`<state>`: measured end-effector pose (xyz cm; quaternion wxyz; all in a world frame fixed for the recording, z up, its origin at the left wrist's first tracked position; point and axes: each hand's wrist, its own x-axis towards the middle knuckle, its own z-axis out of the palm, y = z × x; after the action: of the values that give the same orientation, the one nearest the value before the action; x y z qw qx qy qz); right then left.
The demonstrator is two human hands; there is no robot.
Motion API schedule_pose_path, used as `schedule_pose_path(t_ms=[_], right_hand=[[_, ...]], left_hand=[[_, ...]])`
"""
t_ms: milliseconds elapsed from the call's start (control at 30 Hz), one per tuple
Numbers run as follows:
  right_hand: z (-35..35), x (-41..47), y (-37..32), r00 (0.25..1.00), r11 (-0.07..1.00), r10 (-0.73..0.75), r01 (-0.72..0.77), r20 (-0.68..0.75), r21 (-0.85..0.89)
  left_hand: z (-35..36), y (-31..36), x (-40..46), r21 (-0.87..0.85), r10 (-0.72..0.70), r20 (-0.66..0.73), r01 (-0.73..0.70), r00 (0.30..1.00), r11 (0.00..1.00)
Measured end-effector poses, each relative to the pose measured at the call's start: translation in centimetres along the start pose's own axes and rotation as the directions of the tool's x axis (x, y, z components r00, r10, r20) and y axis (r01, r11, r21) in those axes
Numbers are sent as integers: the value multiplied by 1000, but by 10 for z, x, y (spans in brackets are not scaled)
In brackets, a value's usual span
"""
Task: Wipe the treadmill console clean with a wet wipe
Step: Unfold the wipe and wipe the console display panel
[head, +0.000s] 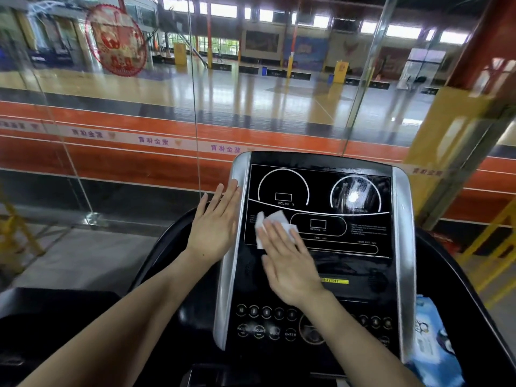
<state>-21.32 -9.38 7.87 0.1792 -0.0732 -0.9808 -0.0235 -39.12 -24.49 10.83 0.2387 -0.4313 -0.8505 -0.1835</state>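
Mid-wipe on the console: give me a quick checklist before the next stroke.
1. Wipe under right hand, flat on console: ok.
2. Left hand steadying the silver side trim: ok.
3. Wipe spread out: not ok, bunched at its left edge.
4. Right dial clean: not ok, streaks show.
5. Buttons wiped: cannot tell.
6. Wipe pack within reach at right: ok.
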Motion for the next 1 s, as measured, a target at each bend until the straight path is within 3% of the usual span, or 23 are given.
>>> schedule_pose_path(t_ms=[100, 200, 367, 467, 633, 733, 900, 1000], right_hand=[[-4, -31, 33, 989, 989, 145, -145, -11, 4], [1, -26, 23, 968, 966, 251, -249, -21, 73], [13, 14, -40, 996, 995, 86, -84, -18, 60], [11, 5, -30, 999, 999, 34, -34, -12, 11], [-3, -39, 28, 977, 975, 215, -215, 5, 51], [-5, -28, 17, 958, 949, 286, -283, -3, 142], [-1, 24, -27, 998, 993, 68, -67, -2, 100], [-8, 40, -12, 1000, 1000, -1, 1, 2, 29]], left_hand=[[1, 1, 0, -14, -14, 5, 14, 1000, 1000], [1, 4, 0, -23, -34, 3, 34, 999, 999], [-1, 2, -1, 1, -21, 10, 21, 1000, 1000], [0, -1, -2, 28, -5, 12, 5, 1000, 1000], [2, 0, -1, 10, -18, 7, 18, 1000, 1000], [2, 4, -1, -15, -30, 5, 30, 1000, 999], [1, 4, -2, -8, -36, 5, 36, 999, 999], [1, 4, -2, 9, -33, 10, 33, 999, 999]])
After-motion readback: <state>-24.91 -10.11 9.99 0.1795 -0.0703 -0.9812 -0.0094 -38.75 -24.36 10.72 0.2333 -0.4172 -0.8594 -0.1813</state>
